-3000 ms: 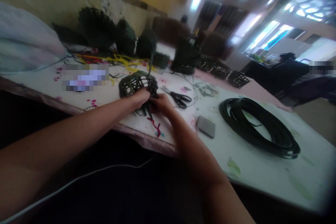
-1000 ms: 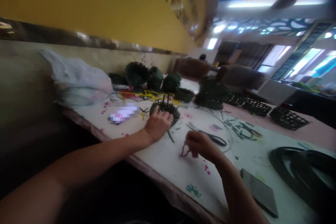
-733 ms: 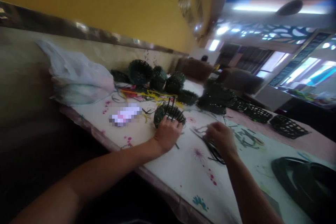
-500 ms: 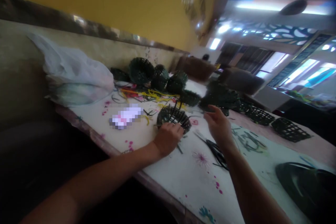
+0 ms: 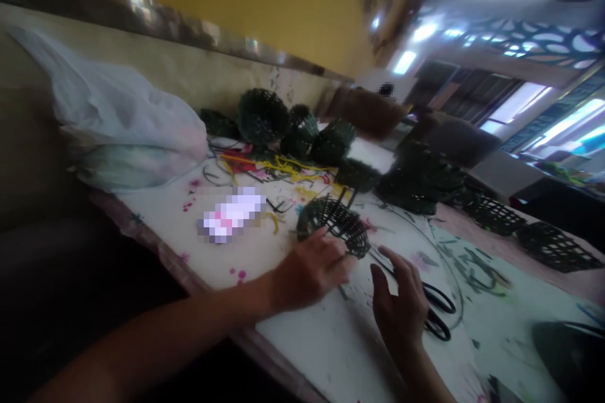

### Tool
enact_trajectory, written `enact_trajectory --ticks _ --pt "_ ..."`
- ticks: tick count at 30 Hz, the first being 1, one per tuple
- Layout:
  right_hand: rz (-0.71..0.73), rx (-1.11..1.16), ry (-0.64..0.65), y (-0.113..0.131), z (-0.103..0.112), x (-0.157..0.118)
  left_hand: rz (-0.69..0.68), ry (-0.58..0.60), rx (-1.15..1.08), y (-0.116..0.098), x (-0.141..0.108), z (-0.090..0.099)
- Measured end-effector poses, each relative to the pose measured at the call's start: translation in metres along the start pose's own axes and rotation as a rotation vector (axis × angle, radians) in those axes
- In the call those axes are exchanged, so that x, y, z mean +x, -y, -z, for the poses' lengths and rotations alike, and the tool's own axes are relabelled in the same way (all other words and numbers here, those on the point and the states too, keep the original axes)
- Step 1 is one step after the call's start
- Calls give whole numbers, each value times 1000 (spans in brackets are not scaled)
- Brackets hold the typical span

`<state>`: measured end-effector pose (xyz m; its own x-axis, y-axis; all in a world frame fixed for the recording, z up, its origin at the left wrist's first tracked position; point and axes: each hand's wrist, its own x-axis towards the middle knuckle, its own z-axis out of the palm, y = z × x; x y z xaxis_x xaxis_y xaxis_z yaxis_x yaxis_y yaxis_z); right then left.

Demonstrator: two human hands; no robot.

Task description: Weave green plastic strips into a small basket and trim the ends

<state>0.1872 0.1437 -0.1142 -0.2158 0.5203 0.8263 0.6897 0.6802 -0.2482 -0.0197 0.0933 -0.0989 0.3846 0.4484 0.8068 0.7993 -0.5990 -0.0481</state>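
A small dark green woven basket (image 5: 347, 227) stands on the white patterned table cover (image 5: 302, 334), with loose strip ends sticking up from its rim. My left hand (image 5: 314, 267) is at the near side of the basket, its fingers curled round the rim. To the right of it my right hand (image 5: 399, 289) is held over the table, thumb and fingers apart, with nothing between them. Black-handled scissors (image 5: 439, 308) lie beside and partly behind my right hand. A long thin strip curves over the table past the scissors.
Several dark woven baskets (image 5: 262, 116) line the back. A white plastic bag (image 5: 127, 119) sits at the left by the wall. Yellow and red strips (image 5: 283, 167), a blurred-out object (image 5: 231, 214) and green scraps (image 5: 477, 264) lie on the table. More baskets (image 5: 558, 245) stand at the right.
My right hand has come down and nearer to the basket, its fingers spread. My left hand remains at the basket's near rim. The view has shifted, showing the scissors more fully.
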Motion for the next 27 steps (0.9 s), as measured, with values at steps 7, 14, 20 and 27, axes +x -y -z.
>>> enact_trajectory --ticks 7,14,20,27 --pt "-42 32 62 2 6 1 -109 -39 -152 16 -46 66" --pt "-145 39 136 2 10 2 285 -4 200 89 -96 133" --pt "-213 37 175 1 11 4 811 -114 155 134 -111 149" --pt "-562 84 243 -5 12 0 1233 -73 -132 172 -111 134"
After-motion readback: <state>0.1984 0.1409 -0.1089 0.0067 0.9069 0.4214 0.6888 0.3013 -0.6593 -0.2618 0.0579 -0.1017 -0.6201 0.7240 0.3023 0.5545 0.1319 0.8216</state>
